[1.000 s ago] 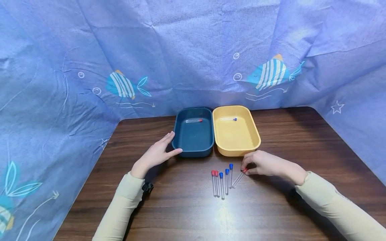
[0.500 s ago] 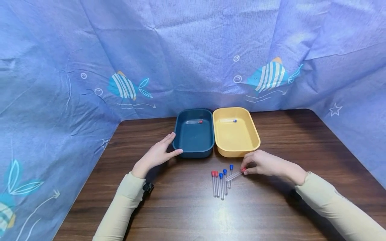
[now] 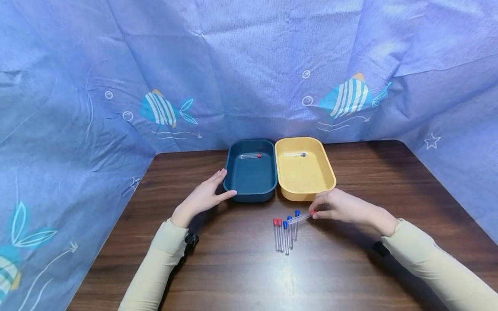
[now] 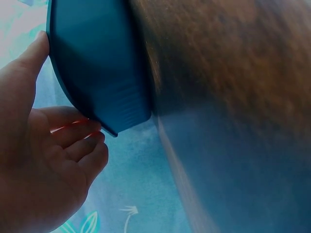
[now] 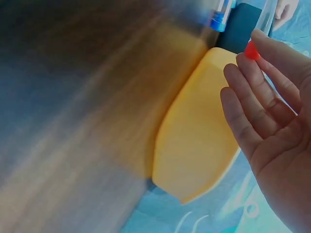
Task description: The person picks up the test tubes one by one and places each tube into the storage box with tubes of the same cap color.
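My right hand (image 3: 336, 206) pinches a red-capped test tube (image 3: 299, 218) by its cap between thumb and fingers. The clear tube points left over the blue-capped tubes in the head view. In the right wrist view its red cap (image 5: 251, 50) shows at the fingertips. Below it on the table lie two red-capped test tubes (image 3: 276, 237) and three blue-capped test tubes (image 3: 285, 242), side by side. My left hand (image 3: 202, 198) rests at the dark blue bin (image 3: 250, 198), fingers extended; in the left wrist view, the fingertips touch the rim.
Right of the dark blue bin stands a yellow bin (image 3: 301, 196), close against it. One red-capped tube (image 3: 250, 156) lies in the blue bin, one blue-capped tube (image 3: 295, 154) in the yellow. A blue fish-print cloth (image 3: 249, 69) hangs behind the brown table (image 3: 233, 272).
The red-capped tube in my right hand has swung from pointing down-left to nearly level and risen slightly. The blue-capped tubes beside it have shifted left. My left hand stays at the blue bin.
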`<action>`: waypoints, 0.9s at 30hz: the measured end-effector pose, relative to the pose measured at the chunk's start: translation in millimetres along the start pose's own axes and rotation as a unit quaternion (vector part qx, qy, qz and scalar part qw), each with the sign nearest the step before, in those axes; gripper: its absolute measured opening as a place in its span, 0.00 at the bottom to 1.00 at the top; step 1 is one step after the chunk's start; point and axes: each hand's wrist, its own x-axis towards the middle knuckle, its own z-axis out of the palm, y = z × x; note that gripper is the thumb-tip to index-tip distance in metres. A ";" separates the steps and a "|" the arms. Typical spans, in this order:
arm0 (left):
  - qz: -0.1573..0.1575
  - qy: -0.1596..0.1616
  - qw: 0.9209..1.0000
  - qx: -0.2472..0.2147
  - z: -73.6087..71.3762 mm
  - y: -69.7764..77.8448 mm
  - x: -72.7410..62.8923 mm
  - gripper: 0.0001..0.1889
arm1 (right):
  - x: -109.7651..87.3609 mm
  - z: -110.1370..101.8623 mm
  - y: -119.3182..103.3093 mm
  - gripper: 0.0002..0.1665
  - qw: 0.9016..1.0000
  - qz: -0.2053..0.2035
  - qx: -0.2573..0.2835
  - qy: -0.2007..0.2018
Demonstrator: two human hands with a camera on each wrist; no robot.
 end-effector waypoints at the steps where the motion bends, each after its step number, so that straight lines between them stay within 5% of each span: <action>1: 0.000 -0.002 1.000 0.000 -1.0 0.0 0.0 0.52 | 0.7 -1.2 -1.1 0.05 1.000 0.002 0.002 0.002; 11: -0.005 -0.003 1.000 0.000 4.8 -0.1 -0.6 0.52 | 11.2 -26.0 -12.5 0.04 1.000 -0.026 -0.012 0.009; 27: -0.007 0.006 1.000 0.004 3.6 1.5 1.5 0.52 | 63.4 -106.4 -4.3 0.05 0.995 -0.010 -0.082 0.055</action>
